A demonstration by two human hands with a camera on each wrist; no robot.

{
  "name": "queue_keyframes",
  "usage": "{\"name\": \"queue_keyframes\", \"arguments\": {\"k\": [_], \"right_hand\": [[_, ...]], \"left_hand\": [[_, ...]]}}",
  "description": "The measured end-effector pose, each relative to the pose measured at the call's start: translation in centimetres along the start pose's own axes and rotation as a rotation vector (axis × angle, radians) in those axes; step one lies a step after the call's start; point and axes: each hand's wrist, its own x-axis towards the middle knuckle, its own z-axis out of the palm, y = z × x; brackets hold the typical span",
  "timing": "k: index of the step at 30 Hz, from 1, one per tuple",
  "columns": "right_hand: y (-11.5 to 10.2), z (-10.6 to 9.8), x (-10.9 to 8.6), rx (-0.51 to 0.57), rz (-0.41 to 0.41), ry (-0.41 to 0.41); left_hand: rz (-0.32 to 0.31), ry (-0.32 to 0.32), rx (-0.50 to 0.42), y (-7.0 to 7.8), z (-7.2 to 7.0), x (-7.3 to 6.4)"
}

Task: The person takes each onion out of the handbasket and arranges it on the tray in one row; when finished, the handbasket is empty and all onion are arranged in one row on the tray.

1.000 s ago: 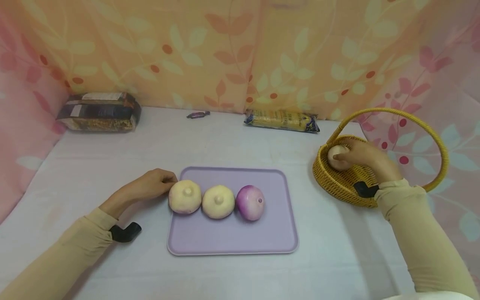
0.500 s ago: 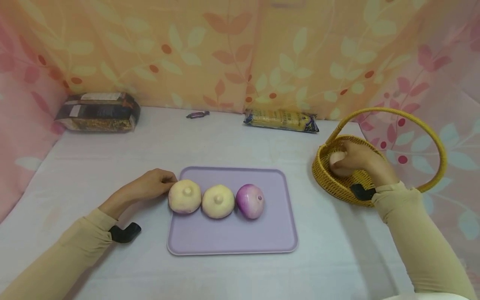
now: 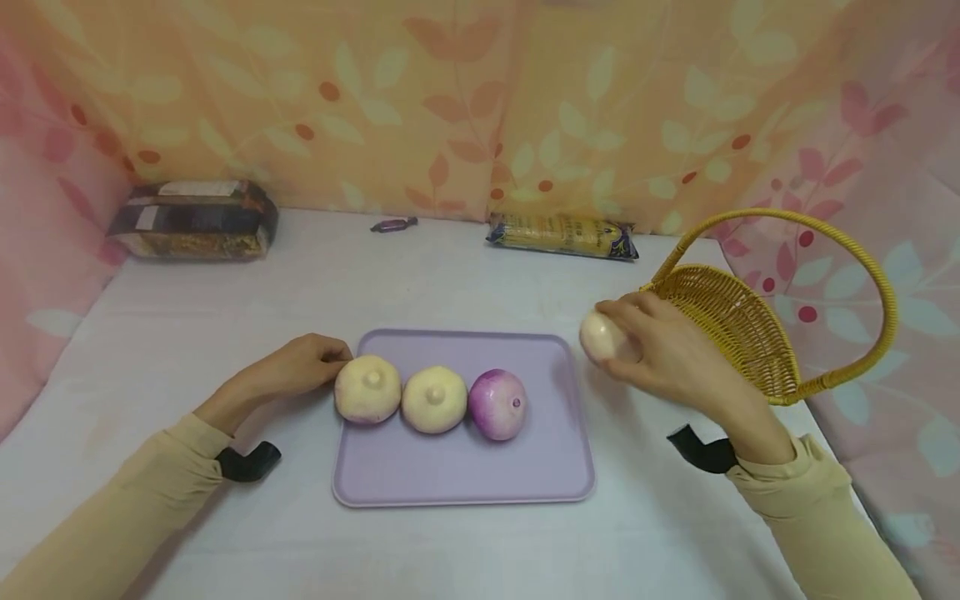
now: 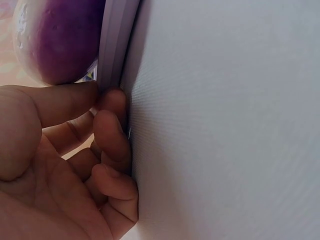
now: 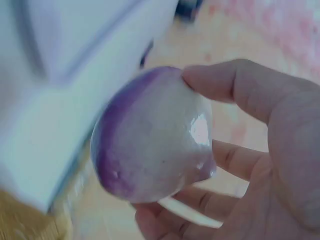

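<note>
My right hand [image 3: 660,354] grips a white and purple turnip [image 3: 603,336] between thumb and fingers, just off the right edge of the lilac tray [image 3: 465,475]. In the right wrist view the thumb presses the top of this turnip [image 5: 155,140] while the fingers curl beneath it. On the tray, three more sit in a row: a pale turnip [image 3: 368,392] at the left rim, another pale turnip [image 3: 434,402] and a purple-sided turnip [image 3: 498,406]. At the tray's left edge, my left hand [image 3: 288,367] pinches the rim, thumb above and fingertips below in the left wrist view.
A yellow wicker basket [image 3: 750,329] with a tall arched handle stands at the right, partly behind the right hand. Along the back lie a dark package [image 3: 195,221], a small purple-wrapped candy [image 3: 393,225] and a yellow noodle packet [image 3: 562,236]. Patterned curtains enclose the table.
My right hand has lifted the turnip out of the basket and carried it left toward the tray. The left hand stays at the tray's rim.
</note>
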Motion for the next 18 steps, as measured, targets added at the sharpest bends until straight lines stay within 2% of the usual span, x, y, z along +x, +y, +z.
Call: {"name": "queue_keyframes", "arguments": {"k": [2,5,11,18], "right_hand": [[-1.1,1.5,0.0,-0.02,-0.092,-0.005],[-2.2,3.5,0.2,-0.032,-0.143,-0.033],[-3.3,6.0,0.4,-0.009,-0.166,-0.115],[-3.6,6.6,0.4,-0.003,-0.206,-0.111]], "left_hand": [[0.0,-0.002,-0.005,0.0,0.1,0.0],[-0.008,-0.004,-0.012,0.1,0.1,0.0],[-0.017,-0.004,-0.02,0.0,0.2,0.0],[-0.008,0.001,-0.005,0.0,0.1,0.0]]}}
